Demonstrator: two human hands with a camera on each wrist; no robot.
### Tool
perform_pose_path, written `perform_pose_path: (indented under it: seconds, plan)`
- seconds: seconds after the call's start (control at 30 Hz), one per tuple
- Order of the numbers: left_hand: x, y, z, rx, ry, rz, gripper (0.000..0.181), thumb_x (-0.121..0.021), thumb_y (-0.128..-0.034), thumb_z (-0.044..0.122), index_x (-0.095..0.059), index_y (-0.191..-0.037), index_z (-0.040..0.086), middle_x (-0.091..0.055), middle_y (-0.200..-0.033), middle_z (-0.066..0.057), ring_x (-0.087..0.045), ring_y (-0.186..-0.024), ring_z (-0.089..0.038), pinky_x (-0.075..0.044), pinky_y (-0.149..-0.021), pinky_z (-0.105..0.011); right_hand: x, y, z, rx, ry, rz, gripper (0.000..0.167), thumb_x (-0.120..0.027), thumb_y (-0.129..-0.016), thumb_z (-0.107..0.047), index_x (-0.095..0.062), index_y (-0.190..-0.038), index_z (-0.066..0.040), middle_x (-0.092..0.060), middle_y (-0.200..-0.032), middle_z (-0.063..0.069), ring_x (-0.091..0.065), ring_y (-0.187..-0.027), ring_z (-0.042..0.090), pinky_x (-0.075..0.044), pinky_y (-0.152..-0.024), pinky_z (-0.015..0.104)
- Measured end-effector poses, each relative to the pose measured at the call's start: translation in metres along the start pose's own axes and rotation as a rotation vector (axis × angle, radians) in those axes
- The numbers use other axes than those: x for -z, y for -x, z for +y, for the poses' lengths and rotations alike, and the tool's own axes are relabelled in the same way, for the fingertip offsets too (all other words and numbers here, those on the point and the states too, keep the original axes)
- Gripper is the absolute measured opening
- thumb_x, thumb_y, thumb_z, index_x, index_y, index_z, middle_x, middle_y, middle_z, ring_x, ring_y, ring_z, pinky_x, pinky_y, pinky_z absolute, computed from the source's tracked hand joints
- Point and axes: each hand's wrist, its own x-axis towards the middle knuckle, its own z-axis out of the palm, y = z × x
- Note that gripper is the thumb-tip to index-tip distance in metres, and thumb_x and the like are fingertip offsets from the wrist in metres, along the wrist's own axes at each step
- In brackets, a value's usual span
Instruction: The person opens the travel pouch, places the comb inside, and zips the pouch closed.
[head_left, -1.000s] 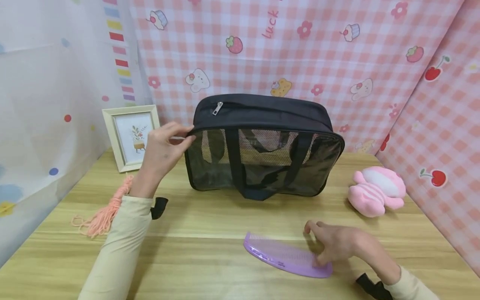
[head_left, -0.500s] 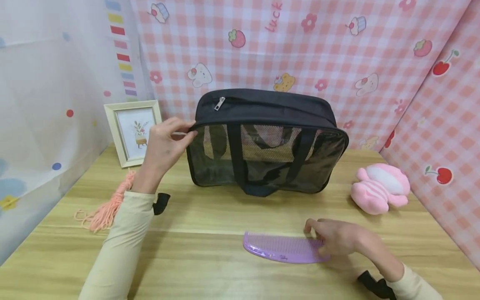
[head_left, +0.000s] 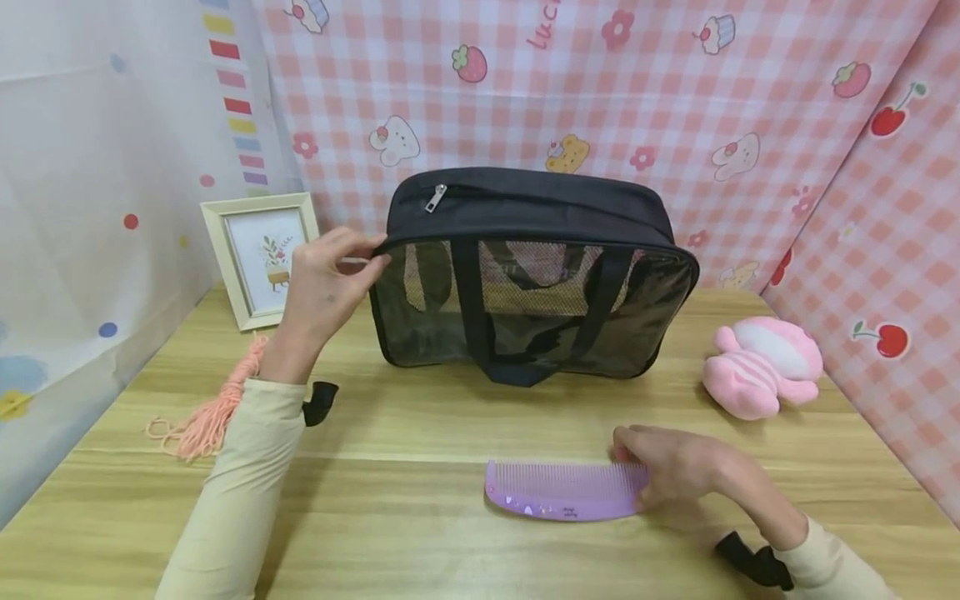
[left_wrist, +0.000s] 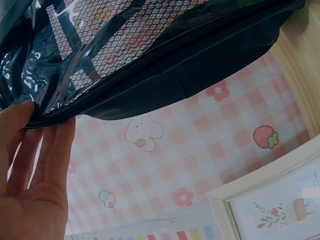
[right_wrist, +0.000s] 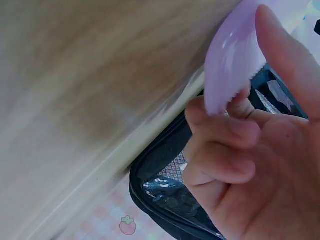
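A black bag with see-through sides stands upright on the table, its handle strap hanging at the front. My left hand pinches the bag's upper left corner; in the left wrist view the thumb lies on the near side of the edge and the fingers behind it. My right hand holds the right end of a purple comb between thumb and fingers, teeth facing the bag. In the right wrist view the thumb lies against the comb, and other fingers are curled below.
A cream picture frame stands at the back left, with a bundle of peach yarn before it. On the right lies a pink plush toy. Patterned cloth hangs behind the wooden table.
The comb has turned in my right hand's grip, its right end rising toward the bag so that it lies more level across the view. My left hand stays on the bag's corner.
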Motion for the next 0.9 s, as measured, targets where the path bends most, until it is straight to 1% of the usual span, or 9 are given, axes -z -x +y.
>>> perform_pose_path:
  seconds: [0.1,0.2,0.33,0.4,0.5,0.6,0.7,0.83,0.9]
  plan:
    - [0.0,0.0,0.0,-0.002,0.0,0.004,0.02,-0.072,-0.0793,-0.007,-0.074,-0.098,0.0,-0.069,-0.087,-0.01,-0.067,-0.079,-0.021,-0.059,-0.067,-0.024,0.004,0.0,0.003,0.042,-0.031,0.006,0.038,-0.077,-0.069,-0.002,-0.049,-0.091,-0.014,-0.048,-0.083,-0.005,-0.045,-0.074,0.01,-0.043,-0.062,0.023]
    - [0.0,0.0,0.0,0.001,0.003,0.004,0.02,-0.072,-0.0795,-0.007,-0.074,-0.098,0.0,-0.069,-0.087,-0.01,-0.067,-0.079,-0.021,-0.059,-0.067,-0.023,0.008,0.002,0.005,0.116,-0.064,0.021,0.03,-0.069,-0.072,0.005,-0.052,-0.088,-0.015,-0.048,-0.079,-0.006,-0.046,-0.073,0.008,-0.043,-0.06,0.022]
    - [0.001,0.0,0.0,0.005,0.005,0.004,0.02,-0.072,-0.0795,-0.007,-0.074,-0.098,0.0,-0.069,-0.088,-0.01,-0.067,-0.079,-0.021,-0.058,-0.068,-0.02,0.011,0.004,0.005,0.248,-0.079,0.099,0.027,-0.061,-0.077,0.009,-0.057,-0.085,-0.016,-0.052,-0.081,-0.009,-0.049,-0.074,0.006,-0.045,-0.061,0.02]
    - [0.001,0.0,0.0,0.005,0.004,0.003,0.02,-0.072,-0.0795,-0.007,-0.074,-0.099,0.0,-0.069,-0.088,-0.01,-0.067,-0.079,-0.021,-0.058,-0.068,-0.018,0.012,0.004,0.004,0.293,-0.086,0.146,0.027,-0.06,-0.08,0.009,-0.058,-0.085,-0.017,-0.053,-0.082,-0.01,-0.049,-0.074,0.005,-0.046,-0.061,0.02]
    - [0.001,0.0,0.001,0.005,0.007,-0.002,0.02,-0.071,-0.0796,-0.007,-0.074,-0.098,0.0,-0.069,-0.088,-0.01,-0.067,-0.079,-0.021,-0.057,-0.068,-0.017,0.014,0.004,0.002,0.324,-0.097,0.208,0.024,-0.06,-0.085,0.006,-0.057,-0.086,-0.018,-0.055,-0.081,-0.01,-0.05,-0.073,0.004,-0.046,-0.06,0.02]
    - [0.001,0.0,0.002,0.004,0.014,-0.008,0.02,-0.071,-0.0799,-0.007,-0.074,-0.098,0.0,-0.069,-0.087,-0.01,-0.067,-0.079,-0.021,-0.057,-0.068,-0.016,0.017,0.005,0.0,0.332,-0.113,0.251,0.018,-0.059,-0.09,0.001,-0.057,-0.087,-0.017,-0.054,-0.078,-0.009,-0.049,-0.07,0.004,-0.046,-0.057,0.02]
    - [0.001,0.0,0.002,-0.001,0.02,-0.005,0.02,-0.071,-0.0795,-0.008,-0.074,-0.098,-0.001,-0.068,-0.086,-0.01,-0.066,-0.078,-0.021,-0.057,-0.067,-0.016,0.021,0.006,-0.003,0.343,-0.12,0.293,0.014,-0.056,-0.093,-0.001,-0.059,-0.091,-0.014,-0.057,-0.081,-0.006,-0.052,-0.073,0.004,-0.049,-0.06,0.021]
    - [0.001,0.0,0.001,-0.012,0.023,-0.002,0.021,-0.071,-0.079,-0.008,-0.074,-0.099,-0.001,-0.068,-0.085,-0.01,-0.066,-0.077,-0.02,-0.058,-0.067,-0.018,0.024,0.008,-0.005,0.347,-0.095,0.383,0.013,-0.057,-0.094,-0.001,-0.064,-0.097,-0.011,-0.063,-0.089,-0.004,-0.058,-0.08,0.006,-0.053,-0.065,0.022]
    - [0.001,0.0,0.001,-0.018,0.025,-0.001,0.022,-0.072,-0.0788,-0.008,-0.073,-0.099,-0.001,-0.068,-0.086,-0.01,-0.066,-0.077,-0.02,-0.059,-0.066,-0.022,0.026,0.009,-0.006,0.333,-0.074,0.439,0.014,-0.059,-0.093,0.0,-0.066,-0.099,-0.011,-0.065,-0.091,-0.005,-0.059,-0.082,0.006,-0.053,-0.066,0.022]
